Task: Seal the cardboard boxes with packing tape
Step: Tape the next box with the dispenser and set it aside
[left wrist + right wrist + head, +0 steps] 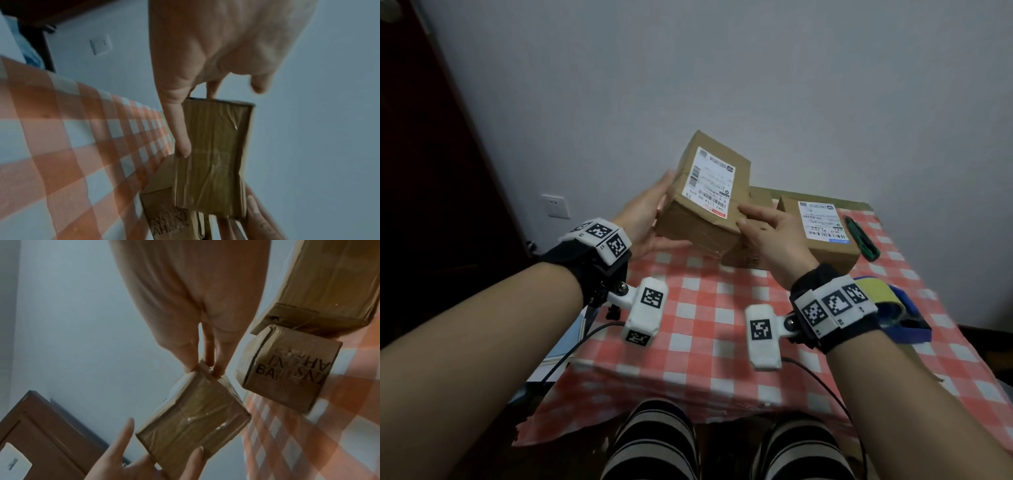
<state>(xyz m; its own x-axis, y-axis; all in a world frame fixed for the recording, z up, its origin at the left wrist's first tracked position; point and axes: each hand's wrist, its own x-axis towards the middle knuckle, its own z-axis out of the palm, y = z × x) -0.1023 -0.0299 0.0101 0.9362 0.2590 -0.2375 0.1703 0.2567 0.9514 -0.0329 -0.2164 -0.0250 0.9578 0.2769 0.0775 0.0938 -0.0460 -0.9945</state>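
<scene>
We see a small cardboard box [705,195] held up in the air above the far part of the table [709,329], tilted, its white shipping label [710,181] facing us. The left hand [650,219] cups the box's left side, fingers mostly straight along the cardboard, thumb under the lower edge; in the left wrist view one finger [180,129] lies flat along the taped face, so this hand supports rather than clamps. The right hand [770,233] pinches the box's near right corner, thumb on top by the label, fingers curled behind; the right wrist view shows its fingertips [218,368] bunched on that corner. Clear glossy tape already covers the underside of the box in both wrist views. Two more boxes sit on the red-and-white checked cloth behind the held one: a labelled box [822,229] to the right, and a printed box [750,253] with dark lettering between, partly hidden by the right hand. A green-handled tool [861,240], likely a cutter, lies just right of the labelled box. A blue tape dispenser [897,311] with a yellowish roll rests near the right wrist, on the cloth's right side. Both wrists wear black straps with white marker blocks. A wall socket [556,206] sits on the grey wall at left, beside a dark door. Striped trousers show at the bottom.
</scene>
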